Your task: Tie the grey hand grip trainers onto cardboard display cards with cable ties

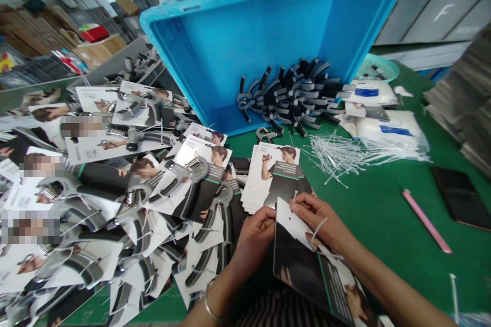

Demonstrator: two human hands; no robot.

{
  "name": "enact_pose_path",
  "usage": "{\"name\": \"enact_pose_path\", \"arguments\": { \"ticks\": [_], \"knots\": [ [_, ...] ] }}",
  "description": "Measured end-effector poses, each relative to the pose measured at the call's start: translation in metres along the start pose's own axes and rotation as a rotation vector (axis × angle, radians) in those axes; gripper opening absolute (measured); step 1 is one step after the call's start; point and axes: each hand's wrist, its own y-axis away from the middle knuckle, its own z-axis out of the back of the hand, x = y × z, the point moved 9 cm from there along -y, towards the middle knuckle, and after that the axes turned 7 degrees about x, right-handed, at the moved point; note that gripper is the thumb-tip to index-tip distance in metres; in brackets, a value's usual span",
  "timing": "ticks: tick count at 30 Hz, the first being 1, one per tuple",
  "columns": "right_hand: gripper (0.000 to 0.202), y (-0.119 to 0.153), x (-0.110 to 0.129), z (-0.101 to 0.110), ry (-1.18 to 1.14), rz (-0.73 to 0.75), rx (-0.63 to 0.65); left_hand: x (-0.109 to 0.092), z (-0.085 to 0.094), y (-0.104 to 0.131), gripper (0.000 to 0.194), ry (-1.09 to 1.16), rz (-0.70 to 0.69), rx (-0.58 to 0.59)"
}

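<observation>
A printed backing card (pixel 293 253) is tilted in front of me, black and white with small punched holes. My left hand (pixel 255 237) pinches its left edge between thumb and fingers. At the upper edge, the fingertips of my right hand (pixel 318 217) are closed on a thin white cable tie (pixel 295 194), close against the card. Another white cable tie (pixel 319 231) curves out of the card below that hand. Just beyond lies a stack of similar cards (pixel 255 176). Hand grippers with grey and black handles (pixel 215 209) are fastened to cards on my left.
A blue crate (pixel 245 25) lies tipped with loose hand grippers (pixel 295 94) spilling from it. Right of it are scattered cable ties (pixel 335 156) and plastic bags of ties (pixel 395 130). A pink stick-like object (pixel 426 220) and a dark phone (pixel 460 196) lie on the green table (pixel 387 214).
</observation>
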Motion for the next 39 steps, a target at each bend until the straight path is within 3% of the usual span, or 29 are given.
{"name": "enact_pose_path", "arguments": {
  "ticks": [5, 8, 13, 21, 25, 30, 39],
  "knots": [
    [0.025, 0.004, 0.008, -0.001, -0.002, 0.025, -0.018, -0.034, -0.021, 0.001, 0.015, -0.49, -0.286, 0.143],
    [0.025, 0.006, 0.013, -0.002, -0.02, 0.053, -0.009, -0.038, -0.02, 0.001, 0.015, -0.577, -0.313, 0.113],
    [0.026, 0.01, 0.018, -0.002, -0.038, 0.079, -0.009, -0.039, -0.009, -0.003, 0.012, -0.626, -0.268, -0.018],
    [0.027, 0.021, 0.024, 0.001, 0.025, 0.077, 0.004, -0.052, -0.026, 0.01, 0.013, -0.623, -0.322, 0.095],
    [0.022, 0.024, 0.033, 0.005, 0.199, 0.166, -0.058, -0.049, -0.023, 0.007, 0.012, -0.65, -0.315, 0.038],
    [0.018, 0.026, 0.044, 0.004, 0.364, 0.26, -0.095, -0.047, -0.028, 0.005, 0.016, -0.545, -0.323, 0.121],
    [0.017, 0.033, 0.048, -0.009, 0.374, 0.212, -0.037, -0.053, -0.026, 0.016, 0.016, -0.556, -0.281, 0.112]
  ]
}}
